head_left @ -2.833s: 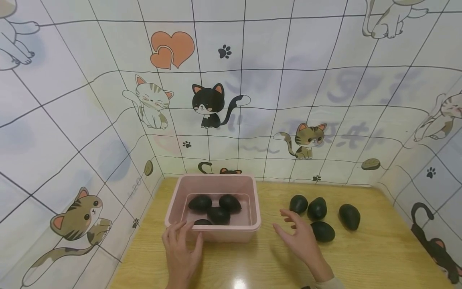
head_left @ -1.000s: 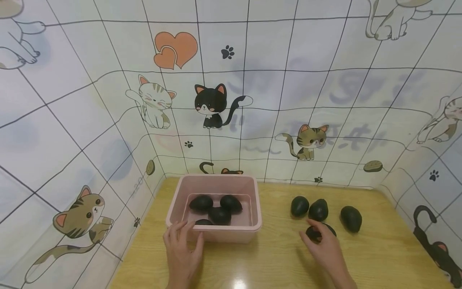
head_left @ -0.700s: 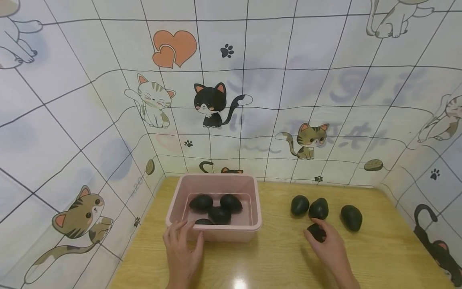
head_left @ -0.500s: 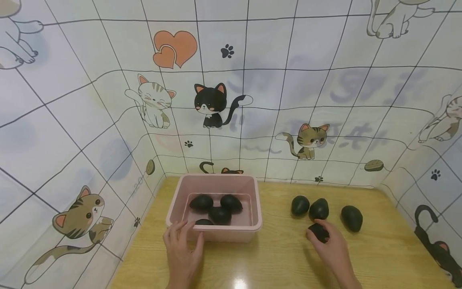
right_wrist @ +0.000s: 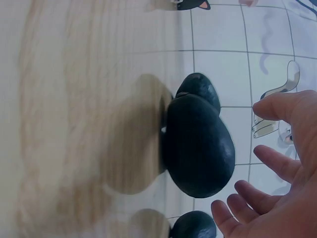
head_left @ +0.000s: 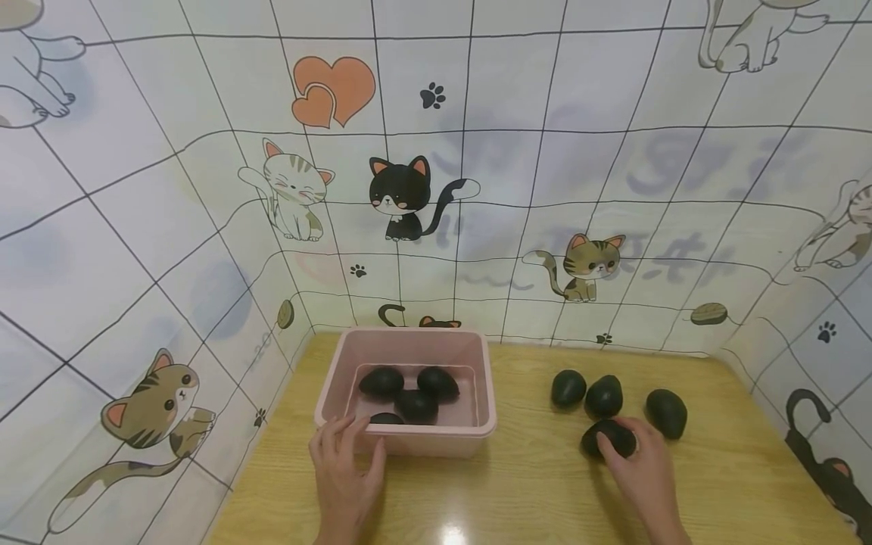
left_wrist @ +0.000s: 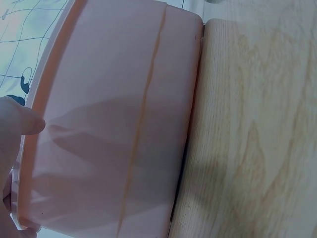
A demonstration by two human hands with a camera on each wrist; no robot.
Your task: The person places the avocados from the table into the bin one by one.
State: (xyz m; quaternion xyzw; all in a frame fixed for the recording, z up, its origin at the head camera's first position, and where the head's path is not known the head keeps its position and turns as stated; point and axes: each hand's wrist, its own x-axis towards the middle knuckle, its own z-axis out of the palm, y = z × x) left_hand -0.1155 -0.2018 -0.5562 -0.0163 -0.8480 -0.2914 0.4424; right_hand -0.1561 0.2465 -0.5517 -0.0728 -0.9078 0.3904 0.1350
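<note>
We see the right hand (head_left: pixel 646 463) shifted slightly rightward since half a second ago, its fingers spread above the near avocado (head_left: pixel 591 443), now more exposed; contact we cannot tell. That avocado lies on the right half of the table (head_left: pixel 531 477), before three others (head_left: pixel 604 397). Our left hand (head_left: pixel 345 473) still grips the near-left corner of the pink tub (head_left: pixel 436 443), fingers curled over its rim.

Right hand (head_left: pixel 636 458) was bare; the wrist camera showed a thumb and four fingers, tips rounded, thumb broader than the finger beside it. Left hand (head_left: pixel 346 471) also bare, fingers slim; behind them its back narrowed to an uncovered wrist. Nails indistinct.
</note>
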